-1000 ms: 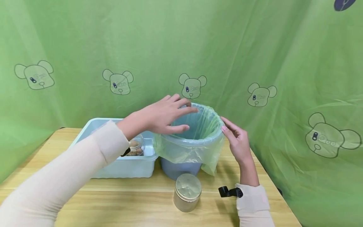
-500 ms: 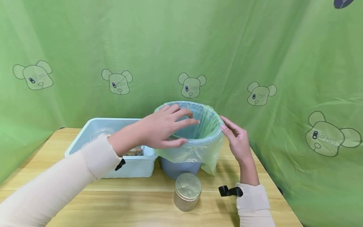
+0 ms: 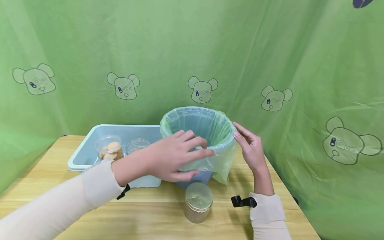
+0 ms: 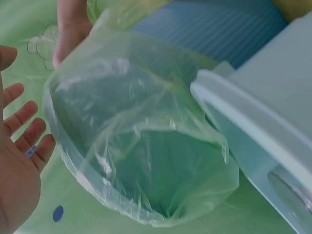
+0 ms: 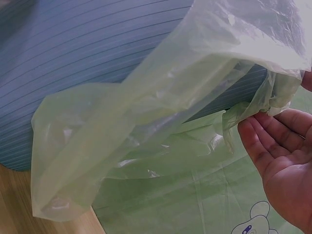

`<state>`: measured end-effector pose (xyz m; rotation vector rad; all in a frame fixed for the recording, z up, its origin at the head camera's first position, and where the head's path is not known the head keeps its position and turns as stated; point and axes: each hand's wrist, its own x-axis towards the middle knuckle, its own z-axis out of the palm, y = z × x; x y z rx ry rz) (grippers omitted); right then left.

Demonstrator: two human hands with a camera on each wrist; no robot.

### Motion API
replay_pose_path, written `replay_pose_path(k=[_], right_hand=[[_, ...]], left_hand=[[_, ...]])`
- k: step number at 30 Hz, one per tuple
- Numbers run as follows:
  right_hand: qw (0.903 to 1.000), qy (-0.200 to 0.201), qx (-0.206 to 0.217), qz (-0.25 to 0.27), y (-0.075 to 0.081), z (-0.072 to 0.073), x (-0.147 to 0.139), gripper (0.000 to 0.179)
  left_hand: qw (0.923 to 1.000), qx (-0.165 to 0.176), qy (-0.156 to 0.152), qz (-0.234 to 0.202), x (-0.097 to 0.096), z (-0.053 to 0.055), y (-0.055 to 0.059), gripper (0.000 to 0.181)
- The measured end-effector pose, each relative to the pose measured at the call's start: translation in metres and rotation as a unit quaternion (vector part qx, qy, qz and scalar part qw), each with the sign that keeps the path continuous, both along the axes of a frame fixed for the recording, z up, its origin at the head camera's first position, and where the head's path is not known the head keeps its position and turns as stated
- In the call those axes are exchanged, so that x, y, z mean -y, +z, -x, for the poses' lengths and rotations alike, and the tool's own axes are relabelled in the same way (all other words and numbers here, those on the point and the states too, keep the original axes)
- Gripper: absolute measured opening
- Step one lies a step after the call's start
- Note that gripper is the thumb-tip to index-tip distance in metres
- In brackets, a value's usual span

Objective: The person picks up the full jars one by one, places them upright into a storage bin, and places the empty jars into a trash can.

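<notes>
A blue trash can (image 3: pixel 204 177) with ribbed sides stands on the table, lined with a thin light-green trash bag (image 3: pixel 223 166) folded over its rim. My left hand (image 3: pixel 180 155) is in front of the can's near side, fingers spread and holding nothing. In the left wrist view, the fingers of that hand (image 4: pixel 19 165) are apart from the bag-covered rim. At the can's right rim, my right hand (image 3: pixel 253 150) pinches the bag's edge between thumb and fingers. The bag's loose corner (image 5: pixel 61 190) hangs down in the right wrist view.
A pale blue tub (image 3: pixel 129 130) stands left of the can, with a clear jar of biscuits (image 3: pixel 109 146) and another clear jar (image 3: pixel 137 145) inside. A lidded canister (image 3: pixel 198 201) stands before the can on the wooden table (image 3: pixel 144 216). Behind hangs a green curtain (image 3: pixel 168 43).
My left hand has come down and toward me, from over the can's opening to its near side, uncovering the far rim and the jars. The right hand stays at the rim.
</notes>
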<state>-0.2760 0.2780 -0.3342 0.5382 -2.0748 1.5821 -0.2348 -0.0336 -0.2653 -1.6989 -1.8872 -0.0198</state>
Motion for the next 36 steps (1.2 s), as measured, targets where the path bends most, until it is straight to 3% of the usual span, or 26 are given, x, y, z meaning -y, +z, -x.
replay_pose_path(k=[17,31,36], right_hand=[[1.0,-0.001,0.005,0.004,-0.001,-0.001,0.0,0.043],[1.0,-0.004,0.006,-0.003,-0.001,0.0,0.0,0.044],[1.0,-0.006,0.006,-0.005,0.0,-0.001,0.0,0.044]], left_hand=[[0.9984,0.002,0.006,0.057,-0.009,-0.021,-0.028,0.056],[0.9939,-0.013,0.02,0.107,-0.016,-0.02,-0.068,0.055],[0.9911,0.008,0.028,0.13,-0.02,-0.019,-0.081,0.057]])
